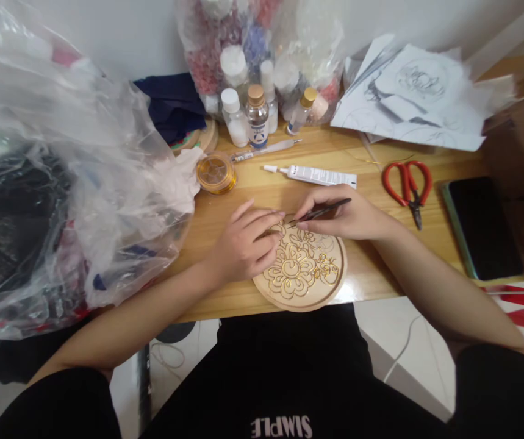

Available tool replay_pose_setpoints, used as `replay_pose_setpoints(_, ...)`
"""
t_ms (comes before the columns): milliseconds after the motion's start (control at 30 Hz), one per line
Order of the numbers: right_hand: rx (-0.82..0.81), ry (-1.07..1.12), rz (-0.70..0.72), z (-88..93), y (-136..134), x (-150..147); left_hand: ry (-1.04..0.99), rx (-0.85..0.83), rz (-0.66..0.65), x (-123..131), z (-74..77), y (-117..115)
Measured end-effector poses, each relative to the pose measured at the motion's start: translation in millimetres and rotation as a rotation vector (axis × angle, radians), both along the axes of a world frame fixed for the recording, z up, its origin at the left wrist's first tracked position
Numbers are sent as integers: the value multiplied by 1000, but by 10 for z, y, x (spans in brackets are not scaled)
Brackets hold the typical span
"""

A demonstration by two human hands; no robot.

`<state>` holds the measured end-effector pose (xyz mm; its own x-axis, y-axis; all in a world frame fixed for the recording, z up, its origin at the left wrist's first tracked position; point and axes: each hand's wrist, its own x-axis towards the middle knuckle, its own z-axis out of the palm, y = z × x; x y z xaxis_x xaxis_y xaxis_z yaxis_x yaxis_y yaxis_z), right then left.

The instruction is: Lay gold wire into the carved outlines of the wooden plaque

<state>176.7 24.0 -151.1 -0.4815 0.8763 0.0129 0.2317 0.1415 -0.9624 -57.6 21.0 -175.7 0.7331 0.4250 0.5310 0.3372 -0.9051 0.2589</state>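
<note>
A round wooden board [302,299] with a flower pattern in gold wire lies at the table's front edge. My left hand [250,241] rests on its upper left part, fingers spread and the index fingertip close to the tweezers' tips. My right hand [348,213] is closed on dark tweezers [323,210], held slantwise with their tips low over the upper edge of the pattern. Whether the tips grip a piece of wire is too small to tell. Faint drawn lines show on the board's upper right. My left hand hides part of the pattern.
Behind the board lie a white glue tube [321,175], a spool of gold wire [216,173] and a pen-like tool [268,149]. Red-handled pliers [409,189] and a phone [484,228] are right. Several bottles [258,119], papers [408,97] and plastic bags [119,152] surround the workspace.
</note>
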Motion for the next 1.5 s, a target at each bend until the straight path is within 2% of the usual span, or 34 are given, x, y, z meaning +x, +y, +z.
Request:
replay_pose_setpoints(300, -14, 7, -35, 40, 11, 29, 15, 31, 6, -5, 42, -10)
replay_pose_setpoints(500, -2, -28, -49, 79, 13, 53, -38, 64, 62, -6, 67, -13)
replay_pose_setpoints(667, -2, -32, -44, 89, 14, 56, -10, 55, 18, -5, 62, -9)
replay_pose_setpoints(1133, -14, -9, -40, 86, 4, 55, 3, 17, 2, 3, 43, -2)
replay_pose_setpoints(1500, -63, 37, -136, 96, 47, 85, 40, 10, -5, -29, 35, -16)
